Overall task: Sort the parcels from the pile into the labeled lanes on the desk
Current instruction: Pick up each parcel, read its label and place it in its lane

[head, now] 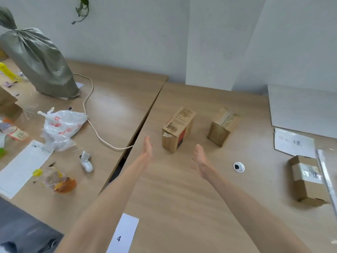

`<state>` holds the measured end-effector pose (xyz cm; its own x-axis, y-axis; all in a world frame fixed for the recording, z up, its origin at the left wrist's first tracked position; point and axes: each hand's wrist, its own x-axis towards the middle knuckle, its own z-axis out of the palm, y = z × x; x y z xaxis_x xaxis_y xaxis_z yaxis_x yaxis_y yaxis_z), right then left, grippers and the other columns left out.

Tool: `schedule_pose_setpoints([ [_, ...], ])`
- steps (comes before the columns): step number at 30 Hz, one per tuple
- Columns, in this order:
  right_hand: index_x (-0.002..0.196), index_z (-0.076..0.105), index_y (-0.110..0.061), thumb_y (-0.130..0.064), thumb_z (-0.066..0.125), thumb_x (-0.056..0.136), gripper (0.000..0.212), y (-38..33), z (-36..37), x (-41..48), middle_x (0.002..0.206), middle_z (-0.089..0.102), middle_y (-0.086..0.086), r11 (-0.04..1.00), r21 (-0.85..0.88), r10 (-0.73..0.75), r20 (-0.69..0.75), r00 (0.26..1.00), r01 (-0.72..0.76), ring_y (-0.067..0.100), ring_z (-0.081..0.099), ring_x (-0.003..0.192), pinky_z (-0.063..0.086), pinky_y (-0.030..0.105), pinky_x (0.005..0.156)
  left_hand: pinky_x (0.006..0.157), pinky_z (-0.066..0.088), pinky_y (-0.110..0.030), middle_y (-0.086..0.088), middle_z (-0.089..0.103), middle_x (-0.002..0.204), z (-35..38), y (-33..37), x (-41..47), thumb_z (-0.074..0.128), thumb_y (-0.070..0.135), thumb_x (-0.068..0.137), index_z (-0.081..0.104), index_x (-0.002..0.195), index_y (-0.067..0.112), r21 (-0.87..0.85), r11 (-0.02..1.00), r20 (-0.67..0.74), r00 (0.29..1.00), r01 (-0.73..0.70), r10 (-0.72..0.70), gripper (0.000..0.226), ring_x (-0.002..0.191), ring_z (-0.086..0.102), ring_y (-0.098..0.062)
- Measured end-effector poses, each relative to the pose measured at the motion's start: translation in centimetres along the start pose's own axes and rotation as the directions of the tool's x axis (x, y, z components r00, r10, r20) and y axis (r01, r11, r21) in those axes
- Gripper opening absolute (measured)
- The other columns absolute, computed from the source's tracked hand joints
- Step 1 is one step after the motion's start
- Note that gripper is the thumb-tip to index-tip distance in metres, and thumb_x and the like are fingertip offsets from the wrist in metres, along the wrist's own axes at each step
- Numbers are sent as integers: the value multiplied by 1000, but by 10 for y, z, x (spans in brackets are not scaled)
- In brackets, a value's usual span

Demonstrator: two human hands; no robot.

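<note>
Two brown cardboard parcels stand on the right desk point(182, 189). One parcel point(177, 128) has a barcode and a red side. The taped parcel point(223, 126) stands to its right. A third taped parcel point(308, 181) lies at the right edge. My left hand point(147, 149) and my right hand point(200, 159) stretch forward with straight fingers, palms facing each other, just short of the barcode parcel and touching nothing. A white label marked 4 point(124, 234) lies on the near desk edge under my left forearm.
A paper sheet with writing point(294, 143) and a grey board point(300, 110) lie at the right. A round cable hole point(238, 167) sits in the desk. The left desk holds a grey sack point(39, 61), a white plastic bag point(61, 127), a cord point(94, 128), a bottle point(56, 180) and papers.
</note>
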<state>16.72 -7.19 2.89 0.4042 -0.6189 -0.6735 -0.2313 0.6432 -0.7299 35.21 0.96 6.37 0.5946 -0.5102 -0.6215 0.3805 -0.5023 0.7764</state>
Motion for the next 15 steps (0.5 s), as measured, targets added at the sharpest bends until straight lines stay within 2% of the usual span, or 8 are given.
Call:
schedule_pose_setpoints([
  [3, 157, 7, -25, -54, 18, 102, 63, -13, 11, 19, 164, 11, -1, 999, 39, 29, -41, 999, -28, 19, 16, 150, 18, 53, 119, 116, 17, -49, -7, 37, 150, 8, 6, 39, 16, 51, 99, 25, 151, 25, 31, 999, 51, 998, 25, -26, 59, 139, 31, -25],
  [7, 156, 17, -23, -52, 20, 103, 61, -38, 28, 54, 161, 23, 2, 999, 44, 6, -127, 992, -1, 20, 27, 146, 28, 51, 115, 113, 20, -47, -7, 38, 149, 29, 30, 81, 16, 46, 101, 29, 150, 19, 86, 996, 131, 991, 4, -15, 57, 137, 34, -25],
  [9, 154, 25, -23, -52, 21, 102, 59, -49, 37, 71, 157, 30, 1, 998, 66, 18, -154, 988, -8, 20, 32, 142, 31, 48, 113, 110, 24, -43, -1, 46, 141, 39, 40, 97, 14, 45, 102, 34, 147, 16, 96, 995, 185, 982, 7, -25, 58, 133, 39, -22],
  [11, 144, 40, -25, -51, 21, 102, 53, -57, 47, 84, 147, 44, -1, 993, 117, 40, -146, 988, -23, 19, 43, 133, 37, 44, 107, 102, 36, -36, 1, 57, 129, 52, 45, 103, 11, 42, 103, 47, 137, 13, 110, 994, 263, 965, -8, -22, 58, 120, 51, -21],
  [13, 126, 54, -25, -51, 18, 103, 50, -64, 60, 102, 126, 61, -1, 992, 127, 37, -151, 988, -18, 16, 58, 109, 45, 36, 90, 90, 43, -32, -3, 65, 121, 66, 47, 117, 10, 40, 103, 58, 126, 14, 163, 985, 341, 940, -46, -13, 59, 105, 59, -19],
  [14, 119, 57, -26, -52, 16, 103, 51, -65, 56, 104, 116, 65, 0, 989, 145, 27, -159, 987, -4, 17, 61, 101, 47, 35, 87, 89, 44, -31, -5, 66, 120, 76, 47, 112, 10, 39, 103, 60, 124, 15, 167, 983, 371, 929, -69, 2, 59, 103, 60, -18],
  [15, 116, 59, -26, -54, 14, 102, 55, -64, 63, 108, 113, 67, 0, 986, 169, 34, -160, 987, -7, 19, 62, 102, 47, 37, 91, 89, 46, -32, -6, 66, 120, 74, 46, 111, 10, 38, 103, 61, 123, 15, 153, 986, 376, 927, -73, 10, 59, 102, 61, -19],
])
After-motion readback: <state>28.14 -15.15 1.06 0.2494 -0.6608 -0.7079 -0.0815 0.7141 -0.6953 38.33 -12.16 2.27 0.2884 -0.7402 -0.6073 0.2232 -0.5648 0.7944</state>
